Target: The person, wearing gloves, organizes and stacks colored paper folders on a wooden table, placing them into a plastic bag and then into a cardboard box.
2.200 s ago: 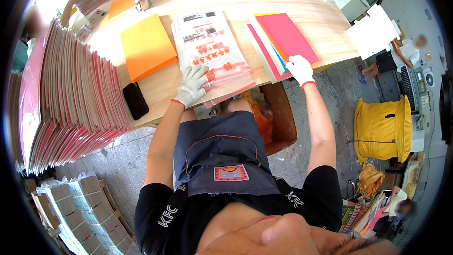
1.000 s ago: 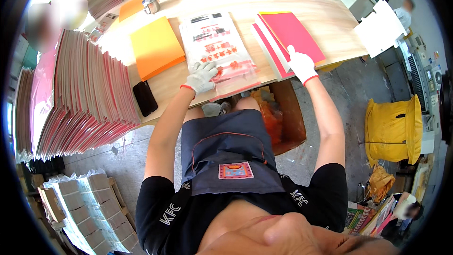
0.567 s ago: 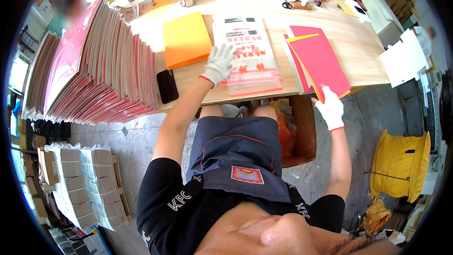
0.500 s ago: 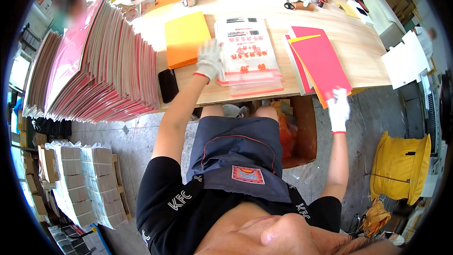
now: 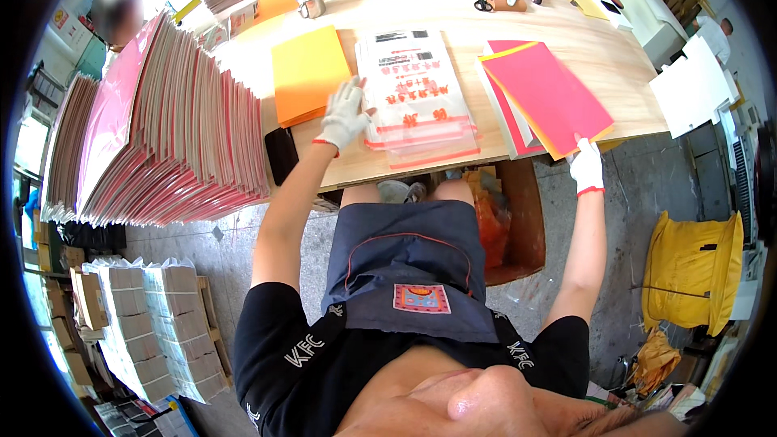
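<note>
My left hand (image 5: 345, 116), in a white glove with a red cuff, is over the table with its fingers apart and holds nothing. Its fingertips are at the left edge of a stack of clear plastic bags (image 5: 417, 89) with red print. Left of that hand lies a pile of orange-yellow sheets (image 5: 311, 73). At the right, my gloved right hand (image 5: 586, 165) pinches the near corner of a pink sheet (image 5: 553, 97) with orange paper under it. This sheet lies slanted over a pink and white stack (image 5: 503, 105), partly hiding it.
A tall leaning stack of pink-covered booklets (image 5: 186, 113) fills the table's left side, with a black phone (image 5: 282, 155) beside it. Farther back stand a metal cup (image 5: 309, 2) and a brown roll (image 5: 508, 4). A brown bin (image 5: 518, 226) is under the table edge. Two other people are in the background.
My right hand has closed on the near corner of the pink sheet, which has swung to the right over the stack. My left hand has drawn back slightly toward me.
</note>
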Demonstrator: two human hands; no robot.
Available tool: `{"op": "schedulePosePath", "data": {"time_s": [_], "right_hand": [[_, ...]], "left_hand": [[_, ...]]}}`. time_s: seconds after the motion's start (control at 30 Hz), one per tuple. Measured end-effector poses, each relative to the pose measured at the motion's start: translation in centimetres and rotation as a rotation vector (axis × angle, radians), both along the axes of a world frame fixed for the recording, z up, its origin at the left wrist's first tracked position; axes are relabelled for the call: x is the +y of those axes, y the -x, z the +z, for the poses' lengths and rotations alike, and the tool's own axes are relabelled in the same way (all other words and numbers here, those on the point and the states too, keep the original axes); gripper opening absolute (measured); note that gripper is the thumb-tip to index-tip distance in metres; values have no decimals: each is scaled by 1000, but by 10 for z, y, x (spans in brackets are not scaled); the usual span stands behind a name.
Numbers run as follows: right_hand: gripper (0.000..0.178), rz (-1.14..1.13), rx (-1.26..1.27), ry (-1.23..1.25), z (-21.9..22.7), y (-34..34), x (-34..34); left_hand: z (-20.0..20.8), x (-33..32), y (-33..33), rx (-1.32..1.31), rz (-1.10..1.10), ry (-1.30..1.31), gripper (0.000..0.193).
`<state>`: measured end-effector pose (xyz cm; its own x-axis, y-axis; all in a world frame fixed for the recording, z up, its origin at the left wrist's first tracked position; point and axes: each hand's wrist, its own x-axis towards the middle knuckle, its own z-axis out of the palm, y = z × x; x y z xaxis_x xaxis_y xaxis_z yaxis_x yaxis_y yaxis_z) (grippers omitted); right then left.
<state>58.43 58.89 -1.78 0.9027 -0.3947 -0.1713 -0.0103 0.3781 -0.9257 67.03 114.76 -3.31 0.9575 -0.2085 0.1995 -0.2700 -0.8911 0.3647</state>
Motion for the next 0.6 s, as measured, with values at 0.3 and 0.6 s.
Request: {"op": "schedulePosePath", "data": {"time_s": [0.3, 0.6], "right_hand": [[20, 29, -176, 895, 49, 17, 120], [29, 235, -310, 325, -5, 1, 188]], "left_hand": [[63, -51, -16, 59, -227, 1010, 67], [23, -25, 9, 441, -106, 1052, 30]]}}
